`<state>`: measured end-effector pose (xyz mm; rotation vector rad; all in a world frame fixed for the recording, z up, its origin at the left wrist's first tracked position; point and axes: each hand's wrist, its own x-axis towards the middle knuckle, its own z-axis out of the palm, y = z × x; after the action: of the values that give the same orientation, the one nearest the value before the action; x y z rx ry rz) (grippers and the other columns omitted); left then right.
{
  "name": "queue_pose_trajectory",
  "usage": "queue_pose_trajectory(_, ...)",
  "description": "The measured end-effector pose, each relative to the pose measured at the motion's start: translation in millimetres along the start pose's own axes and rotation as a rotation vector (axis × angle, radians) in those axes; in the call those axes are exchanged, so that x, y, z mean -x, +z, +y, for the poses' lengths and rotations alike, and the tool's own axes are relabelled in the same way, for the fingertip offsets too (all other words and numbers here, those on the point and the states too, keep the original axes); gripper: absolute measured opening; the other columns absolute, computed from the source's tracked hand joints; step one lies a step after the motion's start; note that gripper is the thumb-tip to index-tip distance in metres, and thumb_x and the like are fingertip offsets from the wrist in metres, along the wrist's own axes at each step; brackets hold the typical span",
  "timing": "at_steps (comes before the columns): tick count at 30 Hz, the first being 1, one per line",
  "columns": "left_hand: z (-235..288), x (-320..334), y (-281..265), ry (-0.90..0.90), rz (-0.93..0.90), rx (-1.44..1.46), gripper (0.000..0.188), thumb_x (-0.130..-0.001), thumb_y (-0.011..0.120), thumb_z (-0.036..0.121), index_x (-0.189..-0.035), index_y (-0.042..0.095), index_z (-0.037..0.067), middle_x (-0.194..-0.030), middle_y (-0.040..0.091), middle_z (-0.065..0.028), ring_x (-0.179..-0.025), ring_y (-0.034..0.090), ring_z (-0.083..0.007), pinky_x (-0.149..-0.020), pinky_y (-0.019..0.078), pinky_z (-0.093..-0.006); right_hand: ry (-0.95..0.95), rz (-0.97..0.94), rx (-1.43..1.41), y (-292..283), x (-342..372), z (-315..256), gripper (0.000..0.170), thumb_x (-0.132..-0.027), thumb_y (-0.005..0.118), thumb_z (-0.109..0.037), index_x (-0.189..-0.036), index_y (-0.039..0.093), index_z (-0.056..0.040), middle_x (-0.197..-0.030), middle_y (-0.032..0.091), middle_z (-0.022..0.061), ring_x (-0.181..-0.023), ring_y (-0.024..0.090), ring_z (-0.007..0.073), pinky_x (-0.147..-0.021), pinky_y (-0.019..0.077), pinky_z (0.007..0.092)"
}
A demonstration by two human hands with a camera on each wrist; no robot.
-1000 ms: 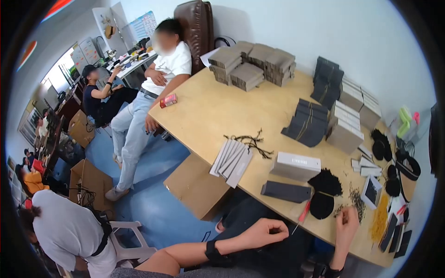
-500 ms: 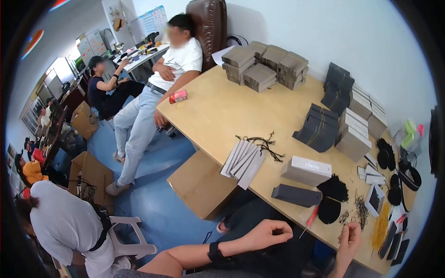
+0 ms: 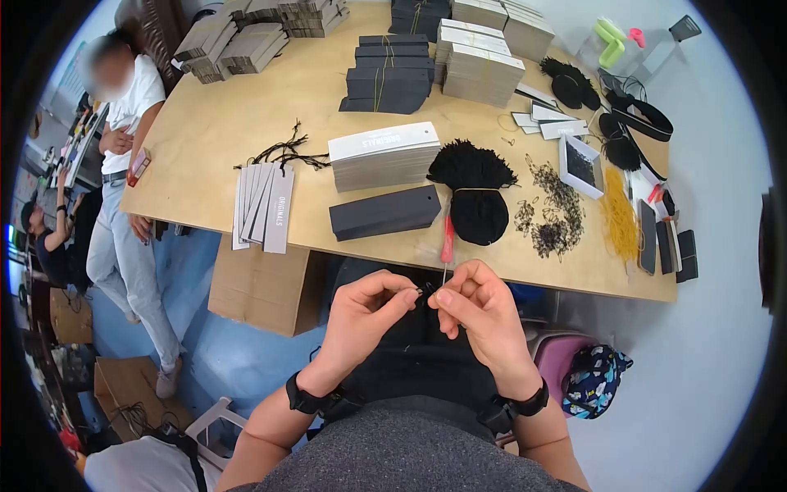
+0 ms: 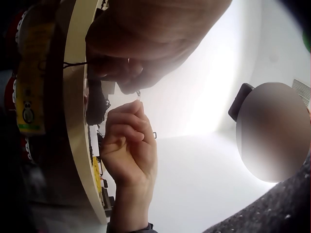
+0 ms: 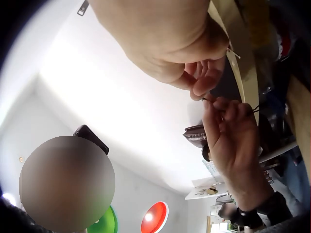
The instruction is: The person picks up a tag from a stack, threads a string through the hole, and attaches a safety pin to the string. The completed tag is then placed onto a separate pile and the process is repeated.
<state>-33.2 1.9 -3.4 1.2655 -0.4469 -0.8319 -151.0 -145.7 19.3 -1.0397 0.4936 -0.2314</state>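
Observation:
Just in front of the table edge, my left hand (image 3: 361, 320) and right hand (image 3: 488, 320) are held up with their fingertips nearly meeting. Thumb and index finger of the left pinch a thin black cord (image 5: 256, 109), whose loop sticks out behind the fingers in the right wrist view. A tiny wire pin (image 4: 139, 94) shows at the pinched fingertips of the right hand, mostly hidden by the fingers. On the table near the right hand lies a loose pile of small black wire pins (image 3: 557, 225). A red-handled tool (image 3: 448, 242) with a thin metal shaft points over the edge.
Black cord bundles (image 3: 479, 215) lie beside a dark card stack (image 3: 385, 213) and a white-topped tag stack (image 3: 384, 160). Corded tags (image 3: 264, 205) fan out at left. A small white box (image 3: 580, 168) and yellow bands (image 3: 620, 217) lie right. A seated person (image 3: 135, 98) is at the table's left.
The head view has swung to the right. My right hand has come from the pin pile to my left hand, and their fingertips are now close together.

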Motion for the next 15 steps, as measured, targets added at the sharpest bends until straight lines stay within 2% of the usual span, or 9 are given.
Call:
queue_pose_trajectory(3, 0.6, -0.4, 0.7, 0.002, -0.010, -0.029, 0.009, -0.093, 0.068, 0.005, -0.100, 0.071, 0.001, -0.091, 0.067, -0.0014, -0.082, 0.062, -0.0068, -0.067, 0.0466, -0.0207, 0.028, -0.029, -0.062, -2.1, -2.4, 1.1, 0.015, -0.095, 0.065, -0.007, -0.100, 0.051, -0.0053, -0.088, 0.069, 0.0118, -0.060, 0.059, 0.0097, -0.051, 0.0454, 0.0210)
queue_pose_trajectory(5, 1.2, 0.4, 0.3, -0.020, -0.026, -0.042, 0.010, -0.094, 0.068, 0.005, -0.101, 0.069, -0.001, -0.091, 0.068, -0.0014, -0.085, 0.062, -0.0069, -0.076, 0.0487, -0.0213, 0.043, -0.034, -0.075, -2.7, -4.1, 2.0, 0.014, -0.095, 0.065, -0.007, -0.100, 0.052, -0.0056, -0.088, 0.069, 0.0119, -0.060, 0.059, 0.0098, -0.051, 0.0450, 0.0211)
queue_pose_trajectory(9, 3.4, 1.0, -0.9, -0.027, -0.029, 0.015, 0.010, -0.094, 0.068, 0.005, -0.102, 0.070, -0.001, -0.091, 0.068, -0.0012, -0.086, 0.061, -0.0070, -0.077, 0.0487, -0.0212, 0.096, -0.048, -0.145, -4.5, -4.5, 3.4, 0.014, -0.094, 0.066, -0.006, -0.099, 0.052, -0.0063, -0.087, 0.069, 0.0122, -0.059, 0.058, 0.0100, -0.050, 0.0440, 0.0215)
queue_pose_trajectory(12, 2.3, 1.2, 0.5, -0.034, -0.049, 0.034, 0.011, -0.094, 0.068, 0.006, -0.102, 0.070, -0.002, -0.091, 0.067, -0.0008, -0.084, 0.061, -0.0070, -0.075, 0.0477, -0.0208, 0.119, -0.069, -0.185, -6.8, -5.2, 5.5, 0.014, -0.094, 0.066, -0.006, -0.098, 0.053, -0.0064, -0.087, 0.069, 0.0121, -0.058, 0.058, 0.0099, -0.049, 0.0434, 0.0217)
queue_pose_trajectory(14, -1.9, 1.7, -0.7, -0.057, -0.036, -0.006, 0.010, -0.094, 0.068, 0.006, -0.101, 0.071, 0.000, -0.090, 0.067, -0.0022, -0.082, 0.062, -0.0075, -0.067, 0.0462, -0.0205, 0.126, -0.085, -0.170, -10.1, -4.3, 6.7, 0.014, -0.094, 0.066, -0.008, -0.098, 0.052, -0.0064, -0.088, 0.069, 0.0113, -0.060, 0.059, 0.0094, -0.051, 0.0447, 0.0212)
queue_pose_trajectory(15, -2.1, 1.1, 0.1, -0.056, -0.036, -0.008, 0.010, -0.094, 0.068, 0.006, -0.101, 0.071, 0.000, -0.090, 0.067, -0.0022, -0.082, 0.062, -0.0075, -0.067, 0.0462, -0.0205, 0.137, -0.112, -0.162, -10.1, -4.6, 8.1, 0.015, -0.095, 0.067, -0.009, -0.097, 0.052, -0.0064, -0.089, 0.069, 0.0105, -0.062, 0.060, 0.0090, -0.052, 0.0460, 0.0207)
